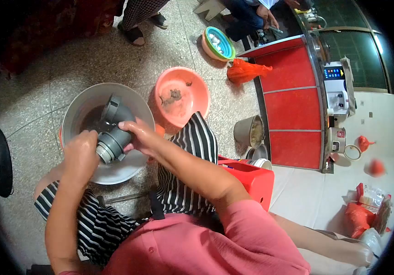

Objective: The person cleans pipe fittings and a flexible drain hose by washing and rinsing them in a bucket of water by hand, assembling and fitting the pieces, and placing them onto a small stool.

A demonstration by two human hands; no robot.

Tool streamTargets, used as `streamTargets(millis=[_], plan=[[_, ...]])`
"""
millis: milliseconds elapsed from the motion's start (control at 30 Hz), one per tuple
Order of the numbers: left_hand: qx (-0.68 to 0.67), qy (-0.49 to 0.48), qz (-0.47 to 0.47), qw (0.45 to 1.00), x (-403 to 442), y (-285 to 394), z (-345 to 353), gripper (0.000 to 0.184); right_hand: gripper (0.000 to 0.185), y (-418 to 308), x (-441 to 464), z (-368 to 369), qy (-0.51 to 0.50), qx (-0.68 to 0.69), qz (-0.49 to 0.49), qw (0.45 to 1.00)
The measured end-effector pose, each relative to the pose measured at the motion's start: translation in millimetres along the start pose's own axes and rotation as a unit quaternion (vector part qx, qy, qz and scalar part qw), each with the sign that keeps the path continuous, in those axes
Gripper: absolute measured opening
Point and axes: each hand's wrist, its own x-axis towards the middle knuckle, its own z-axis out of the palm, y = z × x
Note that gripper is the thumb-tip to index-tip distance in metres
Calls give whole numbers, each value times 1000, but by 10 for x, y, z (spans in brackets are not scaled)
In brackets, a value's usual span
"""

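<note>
Two hands are gripping a grey pipe fitting over a large round basin.
The left hand is clasping the pale end, fingers tightly curled; the right hand is holding the grey side, partly open, thumb above and fingers beneath. A pink basin holding dark scraps is standing just beside.

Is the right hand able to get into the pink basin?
Probably yes. The pink basin is close by, just past the tub's rim, and open on top. But the right hand is on the grey pipe, so it may need to let go.
</note>
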Motion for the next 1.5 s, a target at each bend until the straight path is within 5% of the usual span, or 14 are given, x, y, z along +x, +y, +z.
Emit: streamTargets(millis=[333,567,667,800,900,1133,1300,1500], plan=[[-126,8,-17,992,356,-266,236,8,58,-170,483,-133,27,22,49,998],[-287,6,-148,947,345,-439,92,15,50,-409,648,-33,40,124,38,991],[-307,14,-82,948,390,-241,22,25,45,-447,750,-93,25,144,55,988],[-329,-197,-156,910,555,-197,-94,34,45,-478,824,-52,1,161,84,983],[-299,-219,-76,926,540,-306,8,26,52,-486,860,-39,-21,123,58,991],[-227,-60,-15,972,634,-335,77,10,59,-636,896,41,-32,126,62,990],[-165,55,75,982,659,-395,54,14,49,-625,933,-15,-43,166,57,984],[-191,84,88,974,726,-375,49,23,43,-651,862,-15,-1,153,62,986]])
